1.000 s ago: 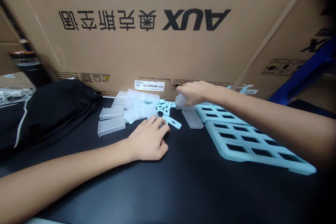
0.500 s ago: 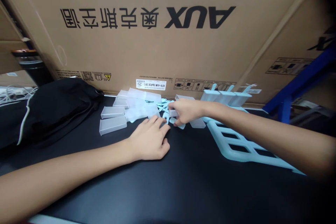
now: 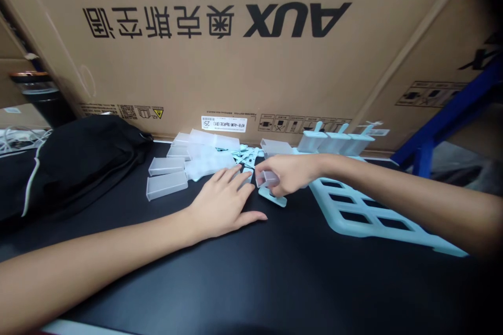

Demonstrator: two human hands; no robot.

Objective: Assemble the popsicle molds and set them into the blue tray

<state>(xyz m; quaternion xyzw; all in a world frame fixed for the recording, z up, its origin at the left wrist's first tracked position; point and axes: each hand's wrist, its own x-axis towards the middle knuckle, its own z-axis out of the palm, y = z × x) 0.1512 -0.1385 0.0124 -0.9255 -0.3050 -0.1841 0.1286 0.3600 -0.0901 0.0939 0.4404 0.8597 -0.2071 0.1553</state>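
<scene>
My right hand (image 3: 288,174) grips a clear plastic mould cup (image 3: 264,178) and a light blue stick with a flat base (image 3: 274,198), just above the black table (image 3: 275,272). My left hand (image 3: 226,203) lies flat on the table with fingers spread, its fingertips touching the pile of clear mould cups (image 3: 188,163) and blue sticks (image 3: 247,156). A light blue grid rack (image 3: 365,214) lies to the right of my right hand. Three filled moulds with sticks (image 3: 336,141) stand at the rack's far end.
A big brown cardboard box (image 3: 251,52) printed AUX walls off the back of the table. A black garment (image 3: 74,162) lies at the left, with a dark cup (image 3: 39,97) behind it. A blue metal frame (image 3: 448,120) rises at the right.
My right hand came from the rack's far end to the pile, took a cup and a blue stick, and drew them toward me. My left hand's fingers spread flat.
</scene>
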